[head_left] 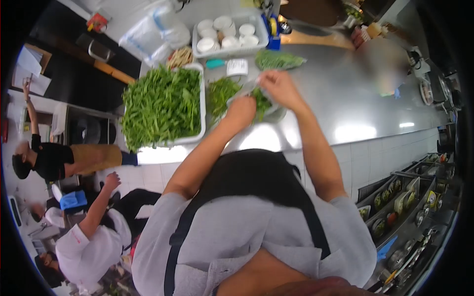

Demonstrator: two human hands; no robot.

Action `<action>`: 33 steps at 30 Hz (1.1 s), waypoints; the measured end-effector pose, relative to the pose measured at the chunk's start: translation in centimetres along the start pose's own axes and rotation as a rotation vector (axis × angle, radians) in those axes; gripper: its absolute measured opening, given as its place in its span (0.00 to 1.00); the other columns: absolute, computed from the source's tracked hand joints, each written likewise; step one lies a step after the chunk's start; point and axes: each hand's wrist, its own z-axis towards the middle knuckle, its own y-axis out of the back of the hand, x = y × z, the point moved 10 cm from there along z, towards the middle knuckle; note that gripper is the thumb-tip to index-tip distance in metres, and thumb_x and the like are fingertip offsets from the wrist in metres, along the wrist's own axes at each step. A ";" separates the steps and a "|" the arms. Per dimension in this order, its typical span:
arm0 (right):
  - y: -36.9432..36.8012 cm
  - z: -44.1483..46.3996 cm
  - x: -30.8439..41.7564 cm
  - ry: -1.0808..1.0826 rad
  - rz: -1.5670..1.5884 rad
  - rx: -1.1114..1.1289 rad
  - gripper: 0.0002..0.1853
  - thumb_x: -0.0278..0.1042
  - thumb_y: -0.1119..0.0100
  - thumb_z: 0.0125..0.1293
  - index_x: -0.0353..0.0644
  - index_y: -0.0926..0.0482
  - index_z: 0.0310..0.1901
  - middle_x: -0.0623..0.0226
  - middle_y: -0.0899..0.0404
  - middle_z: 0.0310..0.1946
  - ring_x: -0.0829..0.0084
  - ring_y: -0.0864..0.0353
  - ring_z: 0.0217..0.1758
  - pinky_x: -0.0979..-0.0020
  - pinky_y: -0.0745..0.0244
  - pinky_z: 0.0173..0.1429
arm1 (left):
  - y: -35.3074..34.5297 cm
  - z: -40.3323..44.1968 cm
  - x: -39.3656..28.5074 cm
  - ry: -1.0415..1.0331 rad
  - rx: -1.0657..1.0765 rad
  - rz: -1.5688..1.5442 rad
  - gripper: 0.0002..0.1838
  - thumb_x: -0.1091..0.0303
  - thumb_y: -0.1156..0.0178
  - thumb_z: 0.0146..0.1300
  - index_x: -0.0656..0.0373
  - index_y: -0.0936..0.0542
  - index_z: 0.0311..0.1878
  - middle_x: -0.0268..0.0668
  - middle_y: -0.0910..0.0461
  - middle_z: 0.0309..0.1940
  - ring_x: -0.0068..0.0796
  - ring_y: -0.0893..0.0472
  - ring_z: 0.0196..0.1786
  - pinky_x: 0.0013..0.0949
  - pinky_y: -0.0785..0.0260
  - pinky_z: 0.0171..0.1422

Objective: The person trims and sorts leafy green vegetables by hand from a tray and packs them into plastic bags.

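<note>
A clear plastic bag [274, 115] with leafy greens in it lies on the steel counter between my hands. My left hand [241, 112] is closed at the bag's near left side, gripping the plastic; its fingertips are partly hidden. At the bag's upper edge, my right hand [280, 89] pinches the plastic with its fingers together. Loose greens [222, 93] lie just left of the bag. Further left, a white tray [202, 106] is heaped with cut leafy greens [163, 106].
Beyond my hands lie a filled bag of greens [279, 59], a white label box [237, 67] and a white basket of round containers [254, 49]. Plastic bags [150, 37] sit at the back left. Several people stand at left. Food containers [390, 217] line a lower station at right.
</note>
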 end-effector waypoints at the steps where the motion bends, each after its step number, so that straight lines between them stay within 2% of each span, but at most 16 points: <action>1: -0.7 -0.3 -0.4 0.007 -0.008 0.029 0.07 0.31 0.39 0.73 0.38 0.16 0.42 0.78 0.17 0.34 0.85 0.25 0.38 0.76 0.26 0.43 | -0.4 0.8 -0.4 -0.026 0.044 -0.011 0.09 0.78 0.46 0.57 0.69 0.19 0.38 0.58 0.16 0.34 0.58 0.15 0.39 0.53 0.23 0.44; 2: -0.8 -0.1 -0.5 0.044 -0.120 0.026 0.07 0.33 0.38 0.72 0.38 0.16 0.42 0.77 0.17 0.34 0.85 0.24 0.37 0.75 0.25 0.43 | -2.4 1.4 -1.1 -0.136 0.125 0.110 0.09 0.76 0.47 0.59 0.68 0.18 0.36 0.59 0.17 0.36 0.59 0.16 0.42 0.56 0.24 0.47; 3: -0.9 -0.1 -0.4 0.037 -0.064 0.051 0.08 0.34 0.37 0.71 0.37 0.16 0.41 0.75 0.16 0.33 0.84 0.23 0.37 0.74 0.24 0.41 | -1.5 1.7 -2.4 -0.327 -0.213 0.066 0.10 0.71 0.45 0.59 0.65 0.15 0.33 0.54 0.16 0.30 0.54 0.14 0.35 0.54 0.23 0.43; 5: -0.3 -0.4 2.1 0.019 -0.203 0.011 0.09 0.34 0.37 0.71 0.36 0.17 0.39 0.73 0.17 0.31 0.84 0.23 0.34 0.75 0.25 0.39 | -0.9 2.9 -4.0 -0.351 -0.178 -0.051 0.12 0.69 0.45 0.59 0.65 0.14 0.33 0.55 0.15 0.33 0.52 0.14 0.39 0.54 0.23 0.44; 6: -0.2 -1.0 2.9 -0.092 -0.195 0.043 0.10 0.34 0.37 0.72 0.35 0.17 0.38 0.73 0.18 0.30 0.85 0.23 0.34 0.75 0.25 0.39 | -1.4 3.4 -4.2 -0.227 0.128 0.062 0.14 0.69 0.46 0.62 0.65 0.15 0.43 0.58 0.15 0.41 0.53 0.14 0.46 0.52 0.23 0.51; 8: -0.3 -1.7 4.6 -0.048 -0.048 0.107 0.10 0.34 0.38 0.72 0.35 0.16 0.39 0.73 0.19 0.29 0.85 0.23 0.33 0.76 0.25 0.39 | -2.2 3.9 -1.1 0.025 0.074 -0.141 0.17 0.67 0.49 0.67 0.63 0.19 0.54 0.58 0.17 0.49 0.56 0.16 0.52 0.52 0.25 0.58; 11: -0.3 -2.7 6.8 0.006 0.050 0.115 0.10 0.32 0.38 0.71 0.33 0.16 0.37 0.73 0.19 0.26 0.83 0.24 0.29 0.75 0.27 0.36 | 4.6 1.2 -4.3 0.348 0.261 -0.286 0.21 0.69 0.48 0.67 0.64 0.22 0.62 0.58 0.19 0.55 0.58 0.18 0.56 0.53 0.28 0.64; 14: -0.4 -2.9 7.3 0.062 0.041 0.098 0.10 0.32 0.38 0.70 0.34 0.16 0.37 0.73 0.20 0.25 0.84 0.26 0.29 0.74 0.27 0.35 | 2.2 2.8 -5.6 -0.148 0.187 -0.203 0.22 0.67 0.47 0.68 0.64 0.24 0.64 0.58 0.19 0.56 0.57 0.19 0.58 0.52 0.31 0.68; 15: -0.7 -3.1 7.4 0.071 0.031 0.109 0.10 0.33 0.38 0.71 0.34 0.17 0.37 0.73 0.20 0.25 0.84 0.26 0.29 0.74 0.27 0.35 | 6.0 1.5 -9.0 -0.246 0.066 -0.194 0.20 0.67 0.47 0.69 0.64 0.22 0.62 0.56 0.19 0.55 0.57 0.20 0.59 0.50 0.33 0.69; 17: -1.8 -3.9 7.1 0.068 0.079 0.127 0.10 0.34 0.38 0.71 0.34 0.17 0.37 0.72 0.20 0.24 0.85 0.26 0.30 0.73 0.27 0.36 | 2.1 0.2 -8.3 -0.322 0.237 0.074 0.18 0.68 0.46 0.68 0.64 0.21 0.58 0.55 0.18 0.53 0.55 0.20 0.59 0.49 0.32 0.68; 22: -5.1 -8.0 7.6 0.029 0.119 0.295 0.09 0.30 0.40 0.75 0.34 0.17 0.46 0.75 0.18 0.34 0.87 0.24 0.35 0.80 0.27 0.39 | -0.2 -3.8 -4.2 0.048 0.432 -0.367 0.13 0.65 0.41 0.66 0.58 0.18 0.51 0.46 0.16 0.49 0.44 0.18 0.56 0.44 0.26 0.60; 25: -6.2 -10.3 6.9 -0.157 0.194 0.353 0.09 0.29 0.40 0.75 0.33 0.17 0.49 0.73 0.16 0.36 0.87 0.22 0.37 0.80 0.26 0.42 | 3.8 -6.5 -5.1 0.117 0.285 -0.487 0.12 0.63 0.42 0.67 0.53 0.18 0.51 0.41 0.16 0.50 0.42 0.17 0.54 0.41 0.24 0.55; 28: -6.2 -10.7 7.0 -0.137 0.247 0.240 0.09 0.29 0.40 0.75 0.32 0.17 0.49 0.73 0.16 0.36 0.87 0.22 0.38 0.81 0.26 0.43 | 4.9 -7.3 -4.8 0.078 0.243 -0.296 0.11 0.63 0.42 0.68 0.51 0.18 0.51 0.40 0.17 0.52 0.46 0.17 0.53 0.43 0.24 0.53; 29: -6.1 -10.7 6.8 -0.150 0.294 0.183 0.09 0.28 0.40 0.75 0.32 0.17 0.49 0.74 0.17 0.36 0.88 0.23 0.38 0.82 0.27 0.43 | 5.7 -7.4 -4.2 0.179 0.269 -0.399 0.13 0.65 0.44 0.70 0.56 0.20 0.53 0.45 0.18 0.51 0.49 0.17 0.51 0.45 0.24 0.54; 32: -6.6 -10.0 6.5 -0.111 0.325 -0.002 0.09 0.30 0.39 0.73 0.33 0.16 0.47 0.77 0.18 0.32 0.90 0.27 0.33 0.81 0.30 0.36 | 3.6 -8.4 -3.3 -0.201 0.059 -0.328 0.10 0.75 0.44 0.64 0.66 0.18 0.45 0.52 0.16 0.40 0.52 0.15 0.43 0.48 0.24 0.45; 33: -6.9 -9.8 6.5 -0.108 0.245 -0.056 0.08 0.29 0.39 0.73 0.33 0.16 0.46 0.78 0.18 0.31 0.90 0.27 0.33 0.82 0.31 0.36 | 4.6 -9.2 -4.6 -0.218 0.206 -0.073 0.11 0.73 0.44 0.64 0.67 0.19 0.46 0.53 0.18 0.43 0.52 0.16 0.48 0.46 0.21 0.51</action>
